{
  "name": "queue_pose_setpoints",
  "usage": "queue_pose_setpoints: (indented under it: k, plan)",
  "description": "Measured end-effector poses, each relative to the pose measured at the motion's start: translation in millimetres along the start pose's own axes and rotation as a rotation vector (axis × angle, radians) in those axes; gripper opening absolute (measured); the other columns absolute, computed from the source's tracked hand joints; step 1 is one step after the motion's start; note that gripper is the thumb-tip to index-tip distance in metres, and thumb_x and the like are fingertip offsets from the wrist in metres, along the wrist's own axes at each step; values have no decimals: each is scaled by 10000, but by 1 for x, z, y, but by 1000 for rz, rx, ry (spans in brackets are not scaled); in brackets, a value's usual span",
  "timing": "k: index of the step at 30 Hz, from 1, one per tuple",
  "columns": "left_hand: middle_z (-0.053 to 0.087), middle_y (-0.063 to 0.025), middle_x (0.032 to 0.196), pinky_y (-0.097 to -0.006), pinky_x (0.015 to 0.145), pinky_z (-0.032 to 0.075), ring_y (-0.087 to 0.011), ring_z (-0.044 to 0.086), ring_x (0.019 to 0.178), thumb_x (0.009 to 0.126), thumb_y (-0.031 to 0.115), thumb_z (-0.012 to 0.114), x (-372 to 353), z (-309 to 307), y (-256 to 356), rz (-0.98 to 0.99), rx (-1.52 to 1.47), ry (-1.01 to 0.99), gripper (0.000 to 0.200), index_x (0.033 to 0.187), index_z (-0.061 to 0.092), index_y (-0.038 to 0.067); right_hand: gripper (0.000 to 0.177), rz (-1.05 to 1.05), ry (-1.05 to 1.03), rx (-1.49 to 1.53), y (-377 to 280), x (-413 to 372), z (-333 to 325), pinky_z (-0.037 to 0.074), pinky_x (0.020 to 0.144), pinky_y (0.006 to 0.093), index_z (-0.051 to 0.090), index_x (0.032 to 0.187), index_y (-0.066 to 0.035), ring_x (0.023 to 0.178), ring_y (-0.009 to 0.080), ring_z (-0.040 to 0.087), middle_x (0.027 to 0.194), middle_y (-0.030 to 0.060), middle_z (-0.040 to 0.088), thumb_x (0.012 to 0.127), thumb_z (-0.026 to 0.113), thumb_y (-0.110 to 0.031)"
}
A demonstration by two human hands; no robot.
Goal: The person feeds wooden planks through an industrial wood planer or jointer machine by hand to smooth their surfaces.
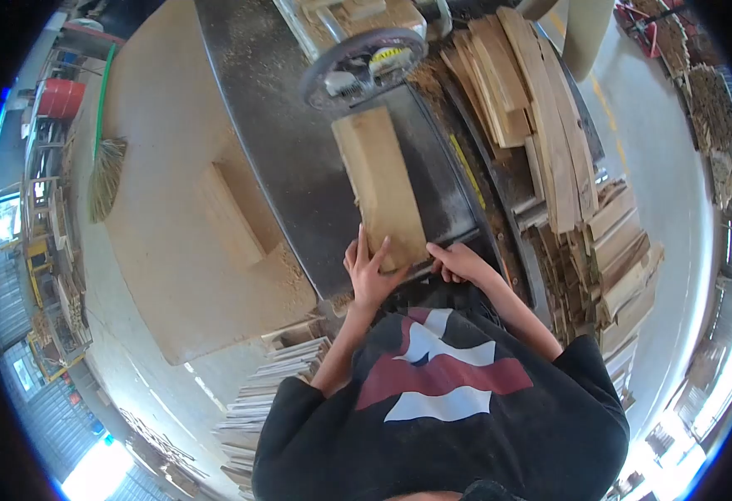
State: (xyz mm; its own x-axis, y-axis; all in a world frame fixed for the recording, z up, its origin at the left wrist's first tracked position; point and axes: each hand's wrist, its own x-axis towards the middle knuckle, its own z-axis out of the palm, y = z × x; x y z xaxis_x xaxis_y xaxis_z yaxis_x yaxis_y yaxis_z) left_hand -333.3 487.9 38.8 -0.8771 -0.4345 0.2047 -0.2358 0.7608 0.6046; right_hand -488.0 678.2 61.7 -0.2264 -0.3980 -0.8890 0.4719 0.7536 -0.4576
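A thick wooden board (380,179) lies lengthwise on the dark metal machine table (295,159). Its far end points to a machine with a round black handwheel (320,90) and a yellow caution label. My left hand (371,274) grips the board's near left side, with fingertips along the edge and on top. At the near right corner, my right hand (461,264) has its thumb against the board and its other fingers curled below. The undersides of both hands are hidden.
Long wooden planks (541,125) are piled right of the machine table, with stacked boards (620,259) nearer. On the left stands a large brown panel surface (174,100) with a wooden block (234,213) and sawdust. A broom (107,175) leans beyond it. Thin slats (278,376) lie at lower left.
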Motion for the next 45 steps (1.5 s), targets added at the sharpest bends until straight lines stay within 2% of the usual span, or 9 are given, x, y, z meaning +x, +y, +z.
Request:
queue_pose_setpoints:
  k: [6, 9, 13, 22, 33, 37, 39, 41, 45]
  plan:
    - [446, -268, 1535, -512, 1066, 371, -417, 476, 1309, 584, 325, 923, 35, 28, 27, 56, -46, -61, 708, 1248, 730, 175, 536, -84, 314, 488, 22, 0, 3, 327, 405, 261, 661, 796, -47, 432, 104, 474, 576, 9, 538, 1007, 576, -533]
    - [466, -261, 1523, -503, 1059, 373, -407, 492, 1299, 582, 316, 920, 50, 35, 31, 113, -14, -111, 715, 1256, 725, 181, 500, -119, 290, 844, 22, 9, 8, 306, 400, 262, 627, 804, -68, 426, 97, 451, 562, -2, 510, 1019, 571, -516]
    - [513, -264, 1486, -486, 1031, 388, -384, 520, 1261, 571, 281, 914, 72, 51, 37, 95, -26, -79, 715, 1256, 728, 189, 471, -226, 428, 770, -2, 25, 4, 274, 392, 266, 568, 789, -89, 418, 99, 424, 551, -15, 474, 1027, 571, -495]
    - [510, -237, 1505, -465, 1036, 383, -372, 524, 1254, 580, 241, 902, 135, 59, 14, 48, 2, -4, 684, 1244, 742, 186, 507, -238, 321, 783, -61, 59, -17, 284, 402, 266, 585, 819, -75, 447, 96, 427, 588, -16, 483, 1025, 546, -536]
    - [495, -212, 1527, -489, 1088, 355, -357, 510, 1290, 640, 253, 914, 218, 53, -19, -42, -50, 48, 697, 1293, 699, 141, 509, -278, 430, 698, -158, 108, -36, 293, 400, 284, 570, 759, -58, 439, 118, 445, 563, 10, 501, 1035, 531, -484]
    - [552, -216, 1447, -530, 1077, 403, -392, 473, 1316, 718, 174, 886, 220, 66, -24, -127, -202, 279, 747, 1389, 581, 54, 536, -440, 671, 677, -187, 132, -19, 313, 390, 312, 591, 709, -50, 423, 146, 458, 537, 28, 514, 1042, 521, -466]
    - [525, -233, 1446, -543, 1067, 420, -428, 467, 1310, 759, 142, 860, 212, 68, -25, -127, -162, 354, 726, 1402, 545, 22, 544, -419, 618, 662, -197, 144, -25, 314, 390, 312, 604, 721, -47, 421, 147, 459, 543, 27, 521, 1046, 511, -474]
    - [431, -259, 1508, -549, 1089, 391, -461, 451, 1305, 784, 116, 817, 192, 59, -23, -63, -164, 342, 733, 1434, 493, 21, 553, -399, 565, 646, -210, 151, -37, 315, 390, 312, 617, 732, -44, 419, 148, 460, 548, 25, 528, 1051, 501, -481]
    - [395, -238, 1549, -545, 1118, 371, -432, 377, 1418, 889, 339, 773, 120, 20, -33, 67, -12, 24, 670, 1451, 513, 83, 590, -376, 458, 629, -235, 167, -45, 332, 387, 306, 618, 746, -38, 437, 153, 493, 578, 23, 557, 1060, 468, -513]
